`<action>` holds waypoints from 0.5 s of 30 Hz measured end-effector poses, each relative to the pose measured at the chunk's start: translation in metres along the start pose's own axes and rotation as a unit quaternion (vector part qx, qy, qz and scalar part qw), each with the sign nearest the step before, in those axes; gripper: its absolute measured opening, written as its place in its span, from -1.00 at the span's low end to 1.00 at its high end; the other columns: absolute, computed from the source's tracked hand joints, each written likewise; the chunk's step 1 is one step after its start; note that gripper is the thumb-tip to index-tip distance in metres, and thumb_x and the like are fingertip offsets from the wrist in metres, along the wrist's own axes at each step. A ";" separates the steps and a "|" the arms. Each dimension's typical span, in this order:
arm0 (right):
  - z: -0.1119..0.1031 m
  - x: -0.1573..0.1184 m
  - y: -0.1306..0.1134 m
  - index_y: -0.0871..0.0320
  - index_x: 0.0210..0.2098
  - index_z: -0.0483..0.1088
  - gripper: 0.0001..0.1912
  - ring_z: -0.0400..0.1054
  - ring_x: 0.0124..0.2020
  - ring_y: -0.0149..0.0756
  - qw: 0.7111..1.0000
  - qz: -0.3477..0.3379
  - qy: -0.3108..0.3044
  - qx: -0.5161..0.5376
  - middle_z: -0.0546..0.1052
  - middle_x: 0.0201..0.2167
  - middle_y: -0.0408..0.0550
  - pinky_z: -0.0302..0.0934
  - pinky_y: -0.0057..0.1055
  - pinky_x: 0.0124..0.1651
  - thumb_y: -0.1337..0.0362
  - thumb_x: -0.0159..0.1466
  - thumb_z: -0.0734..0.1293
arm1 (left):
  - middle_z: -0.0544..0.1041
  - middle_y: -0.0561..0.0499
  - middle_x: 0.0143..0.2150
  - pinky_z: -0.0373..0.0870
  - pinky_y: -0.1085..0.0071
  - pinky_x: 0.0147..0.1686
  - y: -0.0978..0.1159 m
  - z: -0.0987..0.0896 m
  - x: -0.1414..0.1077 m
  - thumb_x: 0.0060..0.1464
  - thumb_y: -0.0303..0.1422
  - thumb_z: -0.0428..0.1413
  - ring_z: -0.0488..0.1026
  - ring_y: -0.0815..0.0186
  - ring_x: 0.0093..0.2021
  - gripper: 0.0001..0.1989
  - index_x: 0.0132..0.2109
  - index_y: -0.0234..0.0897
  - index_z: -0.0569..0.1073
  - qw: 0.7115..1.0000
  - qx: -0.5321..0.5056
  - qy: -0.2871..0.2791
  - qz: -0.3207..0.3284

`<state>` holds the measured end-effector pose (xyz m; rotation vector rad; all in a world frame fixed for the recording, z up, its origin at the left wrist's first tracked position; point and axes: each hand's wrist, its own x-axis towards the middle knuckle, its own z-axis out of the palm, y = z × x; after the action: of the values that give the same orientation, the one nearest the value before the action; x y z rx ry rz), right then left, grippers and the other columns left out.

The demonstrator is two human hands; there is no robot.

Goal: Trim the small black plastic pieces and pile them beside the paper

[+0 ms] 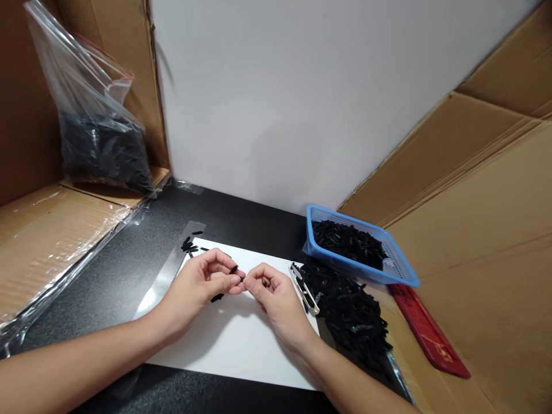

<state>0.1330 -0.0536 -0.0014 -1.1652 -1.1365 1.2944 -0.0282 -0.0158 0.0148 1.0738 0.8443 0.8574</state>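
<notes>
My left hand (pixel 206 282) is closed in a pinch on a small black piece (pixel 233 269) like a short rubber strip, above a white sheet (pixel 233 339). Fingertip to fingertip with it, my right hand (pixel 276 296) is also closed, its thumb and forefinger pressed together at the end of a tiny dark bit (pixel 242 279). Whether that bit belongs to the same piece I cannot tell. Under my left hand a few black pieces (pixel 217 298) lie on the sheet. Several more loose black pieces (pixel 188 245) rest by the sheet's far left corner.
A silver metal tool (pixel 307 293) lies at the sheet's right edge, against a heap of black pieces (pixel 349 310). Behind the heap stands a blue basket (pixel 366 269) of similar pieces. A red object (pixel 429 330) is at right. A clear bag (pixel 103 144) leans on cardboard at left.
</notes>
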 end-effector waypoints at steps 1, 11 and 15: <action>0.000 0.000 -0.001 0.14 -0.49 0.42 -0.77 0.08 -0.58 -0.42 1.000 -0.014 0.008 -0.015 0.37 -0.64 -0.21 -0.02 -0.45 -0.49 0.12 0.15 0.41 | 0.53 0.12 -0.46 0.43 0.51 -0.34 0.001 0.000 0.000 -0.08 -0.38 0.31 0.51 0.42 -0.41 -0.81 -0.35 -0.28 0.44 1.000 0.007 0.000 0.000; -0.004 -0.003 -0.006 0.10 -0.41 0.57 -0.91 0.04 -0.60 -0.40 0.987 -0.091 0.102 -0.081 0.26 -0.68 -0.24 -0.06 -0.42 -0.53 0.25 0.06 0.45 | 0.63 0.00 -0.42 0.41 0.55 -0.38 0.005 0.000 0.002 -0.01 -0.31 0.27 0.50 0.43 -0.44 -0.82 -0.27 -0.32 0.56 0.999 0.003 0.027 -0.033; -0.004 -0.002 -0.007 0.11 -0.39 0.58 -0.90 0.03 -0.61 -0.41 0.987 -0.098 0.096 -0.088 0.25 -0.68 -0.24 -0.05 -0.43 -0.53 0.25 0.09 0.43 | 0.66 -0.01 -0.30 0.46 0.52 -0.28 0.004 0.000 0.002 -0.06 -0.32 0.30 0.57 0.39 -0.35 -0.76 -0.20 -0.29 0.54 0.997 -0.042 0.031 -0.061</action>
<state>0.1378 -0.0555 0.0050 -1.2437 -1.2083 0.9260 -0.0280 -0.0135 0.0185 0.9160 0.9077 0.8185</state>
